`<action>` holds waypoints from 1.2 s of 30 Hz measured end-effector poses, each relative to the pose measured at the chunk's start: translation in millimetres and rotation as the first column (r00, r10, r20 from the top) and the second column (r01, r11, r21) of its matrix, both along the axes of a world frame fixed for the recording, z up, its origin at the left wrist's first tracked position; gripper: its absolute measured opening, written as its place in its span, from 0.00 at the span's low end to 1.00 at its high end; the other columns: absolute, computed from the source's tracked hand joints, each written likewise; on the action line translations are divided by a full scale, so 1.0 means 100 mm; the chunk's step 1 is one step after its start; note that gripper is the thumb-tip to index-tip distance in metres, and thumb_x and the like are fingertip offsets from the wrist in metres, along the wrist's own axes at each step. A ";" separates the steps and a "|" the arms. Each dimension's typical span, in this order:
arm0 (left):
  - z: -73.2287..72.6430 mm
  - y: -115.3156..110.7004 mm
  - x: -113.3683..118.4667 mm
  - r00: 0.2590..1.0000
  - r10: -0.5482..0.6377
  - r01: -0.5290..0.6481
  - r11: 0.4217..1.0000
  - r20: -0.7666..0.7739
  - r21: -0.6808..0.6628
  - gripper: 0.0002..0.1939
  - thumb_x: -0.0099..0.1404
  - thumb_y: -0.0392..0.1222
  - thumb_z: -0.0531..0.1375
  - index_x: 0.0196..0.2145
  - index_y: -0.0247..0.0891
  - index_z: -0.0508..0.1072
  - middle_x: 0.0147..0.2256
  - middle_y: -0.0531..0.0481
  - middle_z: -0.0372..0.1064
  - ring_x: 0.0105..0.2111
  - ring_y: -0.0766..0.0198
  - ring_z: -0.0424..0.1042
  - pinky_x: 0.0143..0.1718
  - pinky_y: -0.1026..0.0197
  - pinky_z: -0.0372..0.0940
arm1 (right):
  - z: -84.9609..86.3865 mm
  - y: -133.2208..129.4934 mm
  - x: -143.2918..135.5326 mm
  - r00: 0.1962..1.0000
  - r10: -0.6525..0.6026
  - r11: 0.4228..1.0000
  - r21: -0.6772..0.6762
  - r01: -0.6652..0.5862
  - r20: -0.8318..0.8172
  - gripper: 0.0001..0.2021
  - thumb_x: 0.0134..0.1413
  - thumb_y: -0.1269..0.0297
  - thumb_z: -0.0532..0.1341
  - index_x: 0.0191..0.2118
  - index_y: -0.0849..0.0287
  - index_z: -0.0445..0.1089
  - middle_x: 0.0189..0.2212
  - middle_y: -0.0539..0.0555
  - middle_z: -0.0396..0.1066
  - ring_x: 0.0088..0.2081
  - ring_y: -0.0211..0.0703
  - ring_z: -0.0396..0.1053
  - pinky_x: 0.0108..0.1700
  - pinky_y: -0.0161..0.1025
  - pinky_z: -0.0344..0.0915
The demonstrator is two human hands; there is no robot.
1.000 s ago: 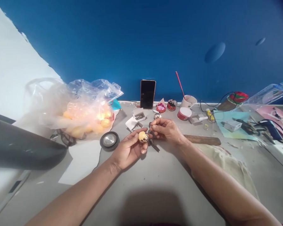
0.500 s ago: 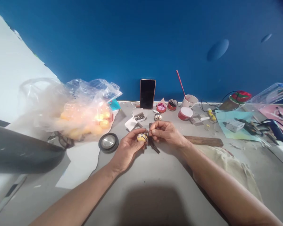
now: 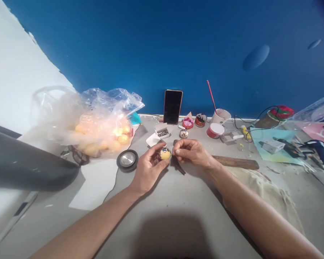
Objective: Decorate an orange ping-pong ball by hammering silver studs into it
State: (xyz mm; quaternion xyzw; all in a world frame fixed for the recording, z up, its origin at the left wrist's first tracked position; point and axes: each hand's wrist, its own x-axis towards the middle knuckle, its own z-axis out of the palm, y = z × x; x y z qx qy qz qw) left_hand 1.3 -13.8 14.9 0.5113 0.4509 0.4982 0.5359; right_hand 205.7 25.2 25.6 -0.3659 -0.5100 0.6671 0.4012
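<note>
My left hand (image 3: 149,167) is closed around a small yellow ball (image 3: 165,154) with shiny round studs on its upper and left part; a bare yellow patch faces up. Just to the right, my right hand (image 3: 190,153) is pinched, thumb against fingertips; what it holds, if anything, is too small to make out. Beneath that hand lies a hammer, its dark claw (image 3: 181,169) showing left of the wrist and its wooden handle (image 3: 239,163) to the right. Behind the hands stand an open white box of metal studs (image 3: 162,133) and a small jar lid of pale bits (image 3: 183,133).
A dark phone (image 3: 172,107) leans on the blue wall. Left are a round black-rimmed metal weight (image 3: 127,160) and a clear bag of yellow balls (image 3: 105,131). Paper cups (image 3: 215,130), a cloth (image 3: 261,190) and tools on green paper (image 3: 261,135) lie right.
The ball has turned in my left hand, so more bare yellow surface shows and fewer studs. My right hand stays pinched close beside it. The whole view has shifted slightly.
</note>
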 end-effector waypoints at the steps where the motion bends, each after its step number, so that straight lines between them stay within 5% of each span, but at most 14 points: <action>1: 0.00 -0.01 0.00 1.000 0.009 -0.009 1.000 -0.013 0.007 0.26 0.57 0.44 0.73 0.52 0.37 0.76 0.44 0.45 0.78 0.41 0.59 0.78 0.44 0.59 0.73 | 0.00 0.00 0.00 1.000 -0.003 1.000 -0.001 0.003 0.005 0.17 0.47 0.51 0.77 0.32 0.59 0.78 0.23 0.49 0.73 0.24 0.33 0.67 0.24 0.30 0.61; 5: -0.01 -0.02 0.00 0.999 -0.012 0.013 1.000 -0.051 0.024 0.23 0.57 0.43 0.73 0.50 0.37 0.76 0.43 0.45 0.78 0.41 0.57 0.78 0.44 0.58 0.74 | 0.04 -0.03 -0.03 1.000 0.011 1.000 -0.006 -0.011 -0.006 0.16 0.48 0.52 0.77 0.33 0.59 0.78 0.24 0.49 0.74 0.23 0.32 0.67 0.25 0.30 0.62; 10: -0.04 0.00 -0.01 0.995 0.018 -0.009 0.996 -0.100 0.086 0.25 0.59 0.46 0.72 0.53 0.36 0.78 0.53 0.40 0.76 0.50 0.52 0.77 0.51 0.55 0.72 | 0.06 -0.07 -0.07 0.998 0.014 0.999 0.030 -0.016 0.054 0.16 0.48 0.52 0.77 0.35 0.59 0.79 0.24 0.49 0.74 0.24 0.34 0.68 0.25 0.32 0.64; 36: -0.04 -0.04 0.01 0.985 0.033 -0.012 0.992 -0.170 0.122 0.23 0.61 0.47 0.71 0.53 0.38 0.79 0.49 0.44 0.80 0.47 0.52 0.79 0.49 0.54 0.75 | 0.10 -0.06 -0.07 0.984 -0.020 1.000 0.023 0.016 0.178 0.16 0.43 0.54 0.77 0.31 0.60 0.80 0.21 0.50 0.74 0.22 0.36 0.68 0.25 0.34 0.63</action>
